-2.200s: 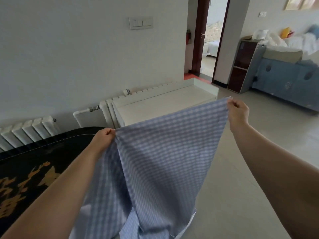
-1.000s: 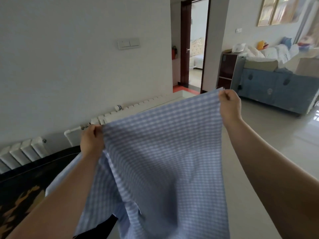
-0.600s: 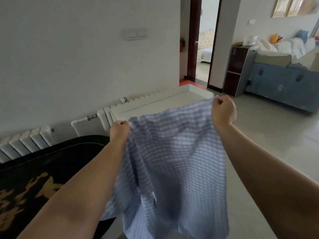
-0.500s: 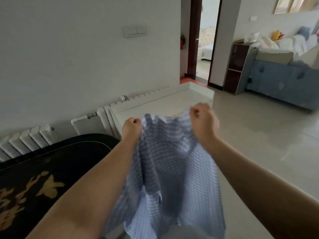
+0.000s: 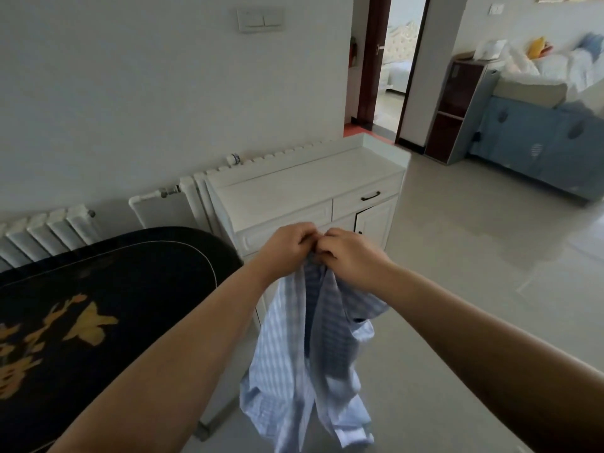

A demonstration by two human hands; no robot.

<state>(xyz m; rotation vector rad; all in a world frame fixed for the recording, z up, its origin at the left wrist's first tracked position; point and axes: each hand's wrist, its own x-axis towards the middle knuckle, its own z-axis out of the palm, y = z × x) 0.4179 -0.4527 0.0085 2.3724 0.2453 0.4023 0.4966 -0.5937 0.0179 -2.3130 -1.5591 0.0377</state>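
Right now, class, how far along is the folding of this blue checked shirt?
Done: the first fold looks made, since left grip and right grip meet, pinching the shirt at its top. In hand: it hangs bunched in air. Left: further folds and laying it down, perhaps on the black table.

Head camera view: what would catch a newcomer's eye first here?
A blue checked shirt hangs bunched at the centre, its top gripped by the left hand and right hand, held close together. A black table with gold figures sits at the left, and a white cabinet stands behind the hands against the wall.
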